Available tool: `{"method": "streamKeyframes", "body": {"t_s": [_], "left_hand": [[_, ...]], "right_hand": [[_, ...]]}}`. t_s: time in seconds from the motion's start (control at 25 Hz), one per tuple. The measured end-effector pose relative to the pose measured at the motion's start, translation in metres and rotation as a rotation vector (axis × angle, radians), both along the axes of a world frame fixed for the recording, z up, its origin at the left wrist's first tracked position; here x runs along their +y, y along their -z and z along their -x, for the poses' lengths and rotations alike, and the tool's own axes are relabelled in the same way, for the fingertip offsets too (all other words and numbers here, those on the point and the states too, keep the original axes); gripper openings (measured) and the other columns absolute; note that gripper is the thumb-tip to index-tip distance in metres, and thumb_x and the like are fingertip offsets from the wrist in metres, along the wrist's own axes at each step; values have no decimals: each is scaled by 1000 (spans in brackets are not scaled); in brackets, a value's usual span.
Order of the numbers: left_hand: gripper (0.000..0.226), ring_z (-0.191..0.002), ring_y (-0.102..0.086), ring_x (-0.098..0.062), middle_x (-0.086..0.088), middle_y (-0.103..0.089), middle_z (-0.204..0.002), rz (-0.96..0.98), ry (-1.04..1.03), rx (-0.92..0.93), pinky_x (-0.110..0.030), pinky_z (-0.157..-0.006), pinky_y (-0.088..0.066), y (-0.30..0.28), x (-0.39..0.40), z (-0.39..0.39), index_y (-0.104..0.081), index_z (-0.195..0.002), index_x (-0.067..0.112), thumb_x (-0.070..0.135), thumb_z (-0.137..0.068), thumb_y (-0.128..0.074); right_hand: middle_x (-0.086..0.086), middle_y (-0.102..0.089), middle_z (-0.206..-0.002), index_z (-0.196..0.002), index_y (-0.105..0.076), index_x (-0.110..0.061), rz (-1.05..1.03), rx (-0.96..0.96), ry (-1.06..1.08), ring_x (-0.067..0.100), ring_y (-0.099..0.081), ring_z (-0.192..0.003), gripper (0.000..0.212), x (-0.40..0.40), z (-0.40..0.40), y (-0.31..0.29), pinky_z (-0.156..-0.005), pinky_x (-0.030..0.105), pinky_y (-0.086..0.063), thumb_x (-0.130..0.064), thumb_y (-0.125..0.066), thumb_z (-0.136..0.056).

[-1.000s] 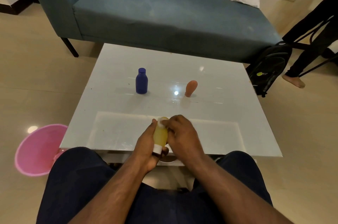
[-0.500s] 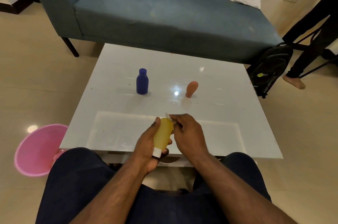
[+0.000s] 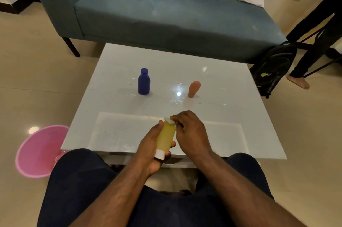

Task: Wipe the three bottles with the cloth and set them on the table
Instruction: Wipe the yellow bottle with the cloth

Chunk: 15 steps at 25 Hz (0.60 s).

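My left hand [image 3: 149, 149] grips a yellow bottle [image 3: 165, 138] over the near edge of the white table [image 3: 231, 115], with its white cap pointing toward me. My right hand [image 3: 190, 134] pinches a small white cloth [image 3: 169, 120] against the bottle's far end. A blue bottle [image 3: 144, 81] stands upright on the table at centre left. An orange bottle [image 3: 193, 89] stands to its right, resting on its narrow end.
A pink basin [image 3: 39, 150] sits on the floor at the left of the table. A blue-grey sofa [image 3: 166, 15] runs behind the table. A black backpack [image 3: 272, 68] and another person's legs [image 3: 314, 41] are at the right.
My right hand with the cloth has slid from the bottle's side up to its far end. The bottle has stayed tilted in my left hand.
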State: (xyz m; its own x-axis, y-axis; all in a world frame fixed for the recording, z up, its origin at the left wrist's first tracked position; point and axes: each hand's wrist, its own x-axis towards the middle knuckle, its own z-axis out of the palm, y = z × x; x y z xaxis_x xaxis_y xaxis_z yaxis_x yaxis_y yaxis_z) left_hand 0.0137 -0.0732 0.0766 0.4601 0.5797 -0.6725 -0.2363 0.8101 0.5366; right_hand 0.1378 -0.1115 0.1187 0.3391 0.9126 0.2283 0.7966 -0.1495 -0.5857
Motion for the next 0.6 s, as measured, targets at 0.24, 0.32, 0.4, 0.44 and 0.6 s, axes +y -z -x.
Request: {"method": "streamKeyframes", "body": {"t_s": [0.24,0.32,0.4,0.44,0.6], "left_hand": [[55,-77,-72,-28,-15,-73,-87,161,-60,-116,-39,-69,-58,7,8,3,-64,-118,6,52,-89,-66],[51,-78,-73,-27,-15,-74,-88,154,-57,-130,-38,-64,-60,5,6,3,-65,-117,6,50,-91,-65],[52,-87,-73,-28,-17,-75,-101,95,-39,-110,-39,-67,-61,3,4,1,-65,-124,8,48,-90,-66],[52,-91,-73,-29,-17,-75,-107,64,-34,-105,-40,-70,-61,2,3,0,-65,-126,10,47,-90,-66],[57,-94,-74,-29,-17,-75,-107,44,-73,-151,-42,-77,-61,2,3,1,-68,-120,13,61,-96,-48]], "right_hand": [[3,-62,-102,-109,-68,-13,59,-43,-139,20,-56,-93,35,-40,42,15,-80,34,-52,-7,-52,-78],[3,-64,-101,-107,-68,-14,77,-85,-192,21,-56,-91,33,-38,38,11,-78,34,-53,-9,-55,-78],[6,-63,-99,-105,-69,-12,88,-112,-170,23,-57,-90,28,-22,25,5,-78,36,-52,-14,-56,-81],[6,-62,-100,-107,-69,-12,95,-96,-114,23,-56,-91,25,-11,18,1,-81,37,-51,-15,-56,-85],[5,-58,-107,-115,-66,-14,165,-158,-97,22,-52,-99,29,-4,29,0,-86,32,-48,-15,-63,-86]]}}
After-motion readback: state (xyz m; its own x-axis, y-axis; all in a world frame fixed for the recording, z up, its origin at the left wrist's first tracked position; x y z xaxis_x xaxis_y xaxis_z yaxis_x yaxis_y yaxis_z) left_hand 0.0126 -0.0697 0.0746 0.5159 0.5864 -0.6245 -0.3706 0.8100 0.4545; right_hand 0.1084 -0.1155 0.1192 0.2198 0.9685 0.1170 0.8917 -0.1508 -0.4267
